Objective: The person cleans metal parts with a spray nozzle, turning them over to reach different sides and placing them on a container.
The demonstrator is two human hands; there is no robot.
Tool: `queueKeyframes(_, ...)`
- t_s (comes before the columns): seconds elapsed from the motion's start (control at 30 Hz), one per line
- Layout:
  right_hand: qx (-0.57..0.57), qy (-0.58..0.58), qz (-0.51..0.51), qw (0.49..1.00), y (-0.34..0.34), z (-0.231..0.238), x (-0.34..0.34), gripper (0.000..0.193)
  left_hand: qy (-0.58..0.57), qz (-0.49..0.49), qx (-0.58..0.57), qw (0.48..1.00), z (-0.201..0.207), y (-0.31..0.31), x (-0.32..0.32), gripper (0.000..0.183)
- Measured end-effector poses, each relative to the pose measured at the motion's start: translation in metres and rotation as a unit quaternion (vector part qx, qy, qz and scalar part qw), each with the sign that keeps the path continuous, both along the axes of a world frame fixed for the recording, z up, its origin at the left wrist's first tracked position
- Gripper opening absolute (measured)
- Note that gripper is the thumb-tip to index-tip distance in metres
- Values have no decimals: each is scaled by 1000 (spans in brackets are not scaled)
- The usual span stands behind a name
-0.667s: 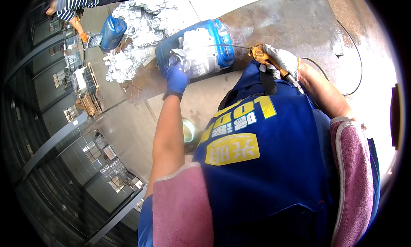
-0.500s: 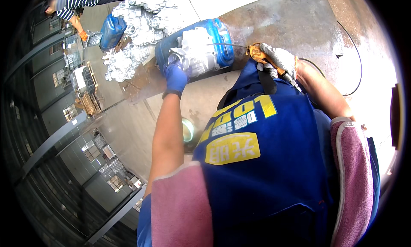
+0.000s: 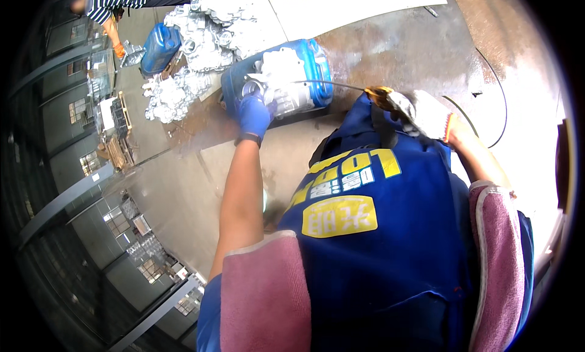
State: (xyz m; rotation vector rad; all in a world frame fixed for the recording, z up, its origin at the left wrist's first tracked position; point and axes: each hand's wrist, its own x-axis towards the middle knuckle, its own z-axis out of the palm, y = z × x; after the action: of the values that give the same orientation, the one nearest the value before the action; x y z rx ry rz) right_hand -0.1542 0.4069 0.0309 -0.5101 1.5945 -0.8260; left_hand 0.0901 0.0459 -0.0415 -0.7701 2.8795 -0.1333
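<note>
Comparing this view with those just before it, we record that the right hand (image 3: 426, 115), in a soiled white work glove, has rolled over and drawn in toward the wearer's body. More of the glove's back is now presented, and it covers most of the orange-bodied hand tool (image 3: 379, 96) whose body and metal connector were plain to see earlier. The thin dark metal rod (image 3: 335, 84) at the tool's front slopes more steeply than before, yet it reaches the silver-grey, irregular metal casting (image 3: 283, 78) as it did. The whole scene sits slightly lower in view, which we attribute to the head moving.

On grip: the right-hand fingers are wrapped around the tool; individual placement is blurred. The left hand (image 3: 254, 115), in a blue glove, is closed on the ring-shaped end of the casting, though we cannot tell how firmly. The casting rests on a blue plastic barrel (image 3: 320, 68) lying on its side, near a heap of similar castings (image 3: 210, 32).

In our judgement, the work in hand continues at a fresh tool angle, with the casting steadied. Whether the rod tip bears on metal we cannot confirm; glare obscures it.
</note>
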Motion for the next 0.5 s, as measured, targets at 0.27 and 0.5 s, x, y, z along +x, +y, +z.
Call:
queueKeyframes(0.27, -103, 208, 28, 972, -14, -39, 6, 72, 499, 227, 484, 682, 26, 3, -3, 40)
queueKeyframes(0.5, -211, -246, -254, 911, -67, -7, -9, 55, 349, 268, 521, 732, -31, -65, 43, 70)
